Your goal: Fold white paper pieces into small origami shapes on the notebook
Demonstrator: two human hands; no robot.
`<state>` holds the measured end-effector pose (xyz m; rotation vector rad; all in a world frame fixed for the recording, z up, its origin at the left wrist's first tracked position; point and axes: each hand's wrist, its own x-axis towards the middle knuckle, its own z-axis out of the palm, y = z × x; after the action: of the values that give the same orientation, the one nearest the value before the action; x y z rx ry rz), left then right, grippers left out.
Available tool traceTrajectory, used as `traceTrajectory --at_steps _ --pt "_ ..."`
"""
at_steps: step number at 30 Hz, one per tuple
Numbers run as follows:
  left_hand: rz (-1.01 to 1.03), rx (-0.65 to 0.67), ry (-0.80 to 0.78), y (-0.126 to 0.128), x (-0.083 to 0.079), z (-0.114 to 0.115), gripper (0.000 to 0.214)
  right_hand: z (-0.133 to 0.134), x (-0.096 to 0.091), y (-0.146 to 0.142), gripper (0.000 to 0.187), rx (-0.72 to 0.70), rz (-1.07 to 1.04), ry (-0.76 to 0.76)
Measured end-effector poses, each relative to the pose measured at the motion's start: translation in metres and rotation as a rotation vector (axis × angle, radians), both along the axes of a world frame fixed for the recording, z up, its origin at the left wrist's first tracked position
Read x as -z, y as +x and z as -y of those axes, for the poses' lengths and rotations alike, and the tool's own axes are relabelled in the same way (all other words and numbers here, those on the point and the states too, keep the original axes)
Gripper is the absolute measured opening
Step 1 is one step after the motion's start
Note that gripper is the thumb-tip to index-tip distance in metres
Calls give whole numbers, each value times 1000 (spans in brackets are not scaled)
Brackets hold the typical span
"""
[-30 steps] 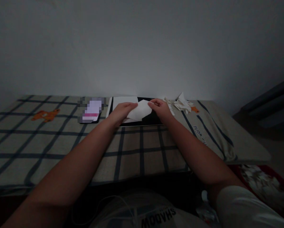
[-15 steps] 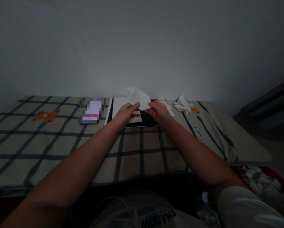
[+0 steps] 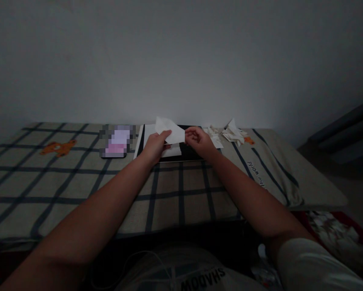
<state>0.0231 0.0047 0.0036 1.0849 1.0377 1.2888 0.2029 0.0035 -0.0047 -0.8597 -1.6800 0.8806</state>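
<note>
Two bare forearms reach away over a bench [image 3: 78,182] covered with a checked cloth. Near its far edge, the left hand [image 3: 153,144] and right hand [image 3: 199,140] sit close together, each pinching a folded white paper [image 3: 168,130]. The left hand grips its lower edge and the right grips its right tip. The paper is held just above a black mat [image 3: 192,152]. A phone [image 3: 117,141] lies to the left and a pile of paper scraps [image 3: 232,133] to the right.

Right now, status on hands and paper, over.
Left hand, right hand: both pinching white paper. Paper held above dark board. Nearby paper scraps apart, to right.
</note>
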Motion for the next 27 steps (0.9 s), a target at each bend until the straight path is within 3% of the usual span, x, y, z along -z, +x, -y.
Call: traceTrajectory --at_steps 4,8,11,15,18,23,27 --pt "-14 67 -39 -2 4 -2 26 3 -3 3 37 41 229 228" --pt "-12 101 -61 -2 5 -1 26 3 -7 6 19 58 328 365" --pt "-10 118 -49 -1 4 0 30 2 -8 7 13 109 333 378" --pt "-1 136 -20 0 5 0 31 5 -7 5 21 206 321 330" --pt "24 166 -2 0 7 -1 33 9 -8 1 26 236 227 213" --pt "-6 178 16 0 5 1 37 7 -5 -5 30 176 33 -82" --pt "-34 149 21 1 2 4 36 0 0 -6 30 126 -32 -169"
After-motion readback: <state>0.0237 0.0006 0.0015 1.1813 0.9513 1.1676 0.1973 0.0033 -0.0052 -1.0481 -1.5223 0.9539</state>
